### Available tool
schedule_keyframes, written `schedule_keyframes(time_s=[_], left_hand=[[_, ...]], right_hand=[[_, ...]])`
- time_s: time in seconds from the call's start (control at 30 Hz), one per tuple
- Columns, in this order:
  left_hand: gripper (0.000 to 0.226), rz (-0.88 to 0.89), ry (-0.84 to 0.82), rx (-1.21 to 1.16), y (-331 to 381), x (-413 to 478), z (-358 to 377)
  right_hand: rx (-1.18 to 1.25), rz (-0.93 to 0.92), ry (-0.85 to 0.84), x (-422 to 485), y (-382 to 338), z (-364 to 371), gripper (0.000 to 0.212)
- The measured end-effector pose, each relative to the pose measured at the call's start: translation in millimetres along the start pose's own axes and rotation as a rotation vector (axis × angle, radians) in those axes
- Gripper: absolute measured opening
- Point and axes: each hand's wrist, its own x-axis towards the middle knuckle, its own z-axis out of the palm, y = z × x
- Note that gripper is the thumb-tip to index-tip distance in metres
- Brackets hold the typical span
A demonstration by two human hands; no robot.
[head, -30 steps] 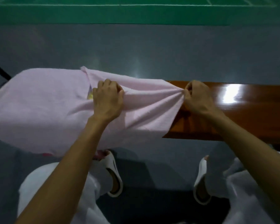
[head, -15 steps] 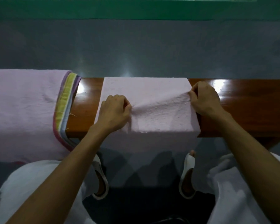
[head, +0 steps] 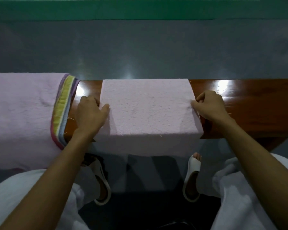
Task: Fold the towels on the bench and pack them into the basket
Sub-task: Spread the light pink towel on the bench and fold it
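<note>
1. A pink towel (head: 146,113) lay across the wooden bench (head: 248,110) as a neat rectangle. Its far edge reached the far edge of the bench, and its near part hung down over the front edge.
2. The left hand (head: 90,115) held the left side of this towel. The thumb lay on top of the cloth and the other fingers were curled at the edge, above the wood.
3. The right hand (head: 209,107) held the right side in the same way, with the thumb and the curled fingers pinching the edge of the cloth.
4. Both arms reached forward from the person's body, and the cloth between the two hands lay flat and smooth.
5. A second towel (head: 23,113), also pink, was draped over the left part of the bench. It had a striped border (head: 61,110) in yellow, purple and blue on the side that faced the pink towel.
6. The two towels did not touch; a strip of wood showed between them, and the left hand was above this strip.
7. To the right of the right hand the wood shone with bright reflections.
8. The person wore white trousers (head: 239,205) and white sandals (head: 192,178), with the feet on the dark floor below the hanging part of the pink towel.
9. Behind the bench there was a grey floor (head: 140,47), and farther away a green surface (head: 106,9).
</note>
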Motion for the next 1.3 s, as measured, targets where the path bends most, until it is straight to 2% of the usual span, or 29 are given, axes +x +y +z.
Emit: schedule_keyframes(time_s=[0.27,0.43,0.5,0.6,0.67,0.73,0.9,1.13,1.3], left_hand=[[0.014,-0.002,-0.078,-0.115,7.9,-1.8,1.4],[0.016,-0.158,-0.167,-0.409,3.4,5.5,-18.2],[0.021,-0.199,-0.21,-0.491,1.6,6.1,-20.6],[0.043,-0.181,-0.231,-0.537,3.1,4.0,-21.0],[0.048,-0.153,-0.247,-0.56,2.4,5.2,-22.2],[0.041,-0.153,-0.289,-0.597,-1.2,9.5,-23.9],[0.032,-0.161,-0.37,-0.639,-10.8,14.2,-28.3],[0.031,-0.093,-0.276,-0.536,-18.9,10.1,-37.1],[0.025,0.076,-0.144,-0.332,-14.1,1.5,-43.8]], right_hand=[[-0.028,-0.051,-0.04,-1.5,-6.6,6.1,0.018],[0.302,-0.015,-0.069,-4.9,-1.0,-15.8,0.016],[0.46,0.02,-0.084,-4.7,2.8,-20.3,0.008],[0.624,0.061,-0.184,-5.0,4.0,-20.1,0.019],[0.665,0.02,-0.277,-6.4,1.9,-19.6,0.038],[0.653,-0.02,-0.299,-6.7,1.0,-18.3,0.048],[0.499,-0.054,-0.226,-3.6,4.2,-10.0,0.04],[0.426,-0.146,-0.05,-11.1,7.1,-19.1,0.037],[0.384,-0.261,0.009,-16.3,12.8,-27.6,0.032]])
